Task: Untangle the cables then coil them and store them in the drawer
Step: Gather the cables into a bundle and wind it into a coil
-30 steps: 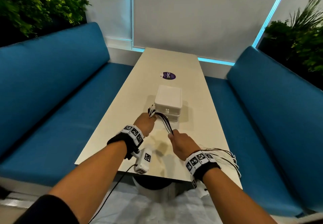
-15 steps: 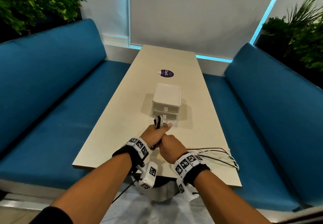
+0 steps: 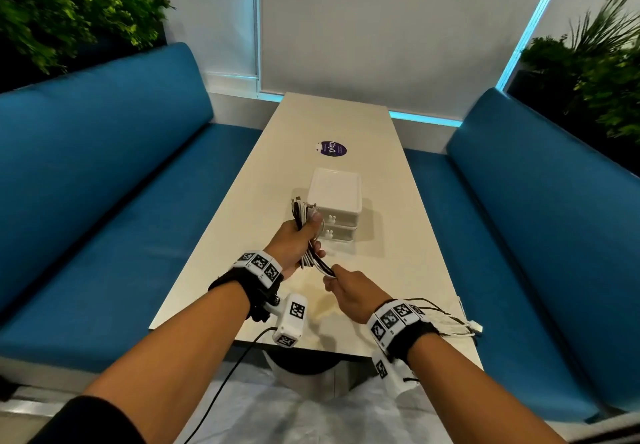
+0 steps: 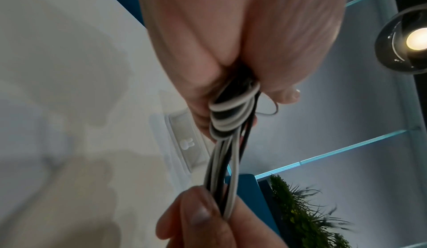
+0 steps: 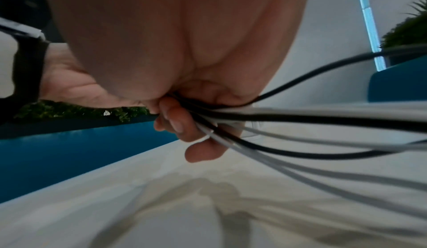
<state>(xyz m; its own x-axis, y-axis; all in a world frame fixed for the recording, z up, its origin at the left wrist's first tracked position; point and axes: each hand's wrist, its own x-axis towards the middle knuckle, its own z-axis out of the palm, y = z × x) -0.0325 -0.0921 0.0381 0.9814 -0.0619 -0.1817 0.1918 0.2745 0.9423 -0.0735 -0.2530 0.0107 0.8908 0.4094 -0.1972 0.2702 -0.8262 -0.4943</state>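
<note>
Right now both hands are gripping the cables (image 3: pixel 304 232), the left hand (image 3: pixel 294 243) clenching the wound loops above the counter (image 3: pixel 242 236) near the drawer (image 3: pixel 337 215), the right hand (image 3: pixel 349 291) feeding slack, so loosening risks the coil springing apart.

drawer unit (image 3: pixel 334 201) mid table (image 3: pixel 398 236) | sticker (image 3: pixel 331 148) behind | benches (image 3: pixel 104 184) L+R

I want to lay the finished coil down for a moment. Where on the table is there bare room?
Bare table left of the drawer unit, and more between the purple sticker and the far wall. Crowded: the near right corner, where loose cable ends trail, and around both hands.
</note>
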